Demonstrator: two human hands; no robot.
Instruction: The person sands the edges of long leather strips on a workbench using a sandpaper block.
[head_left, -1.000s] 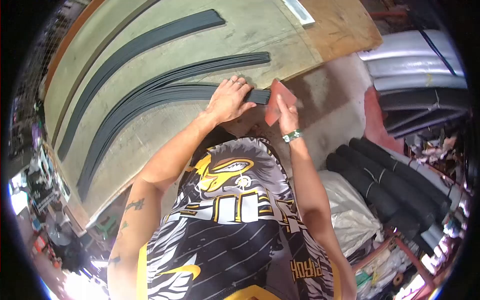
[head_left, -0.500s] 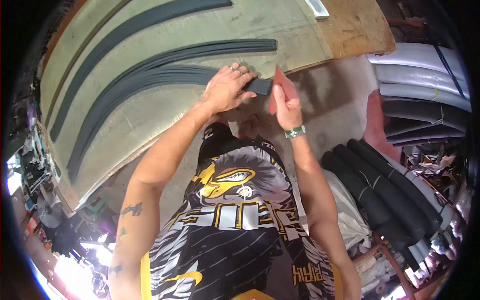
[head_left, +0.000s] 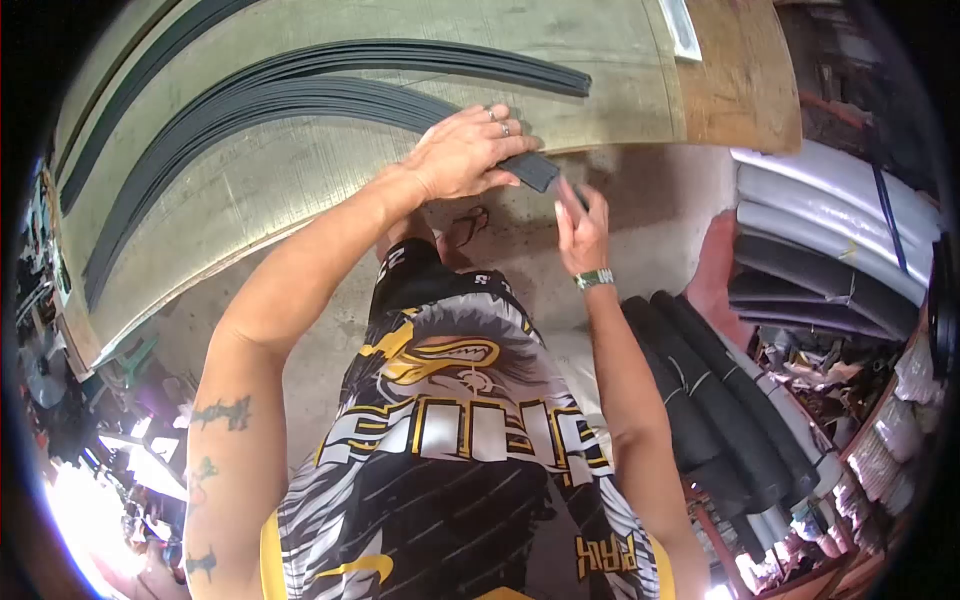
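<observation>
My left hand [head_left: 465, 150] is wrapped over a stack of long dark grey strips [head_left: 300, 100] near the table's front edge, thumb on the near side. The squared end of the stack sticks out past my fingers, over the edge. In my right hand [head_left: 583, 235] I grip a thin, flat reddish piece [head_left: 571, 196], turned nearly edge-on and blurred, right at the stack's end. Behind lies a second curved stack of dark strips [head_left: 440, 58], its end pointing right.
The wide table [head_left: 350, 180] has a wooden right end [head_left: 740, 90] with a pale metal-looking bar [head_left: 680, 28] beside it. Silvery rolls [head_left: 830, 190] and dark rolls [head_left: 730, 400] lie to the right. A sandalled foot [head_left: 468, 225] shows below the table edge.
The view has shifted, with the table lower at right. The reddish piece has turned from broadside to nearly edge-on at the stack's end. My left hand keeps its hold.
</observation>
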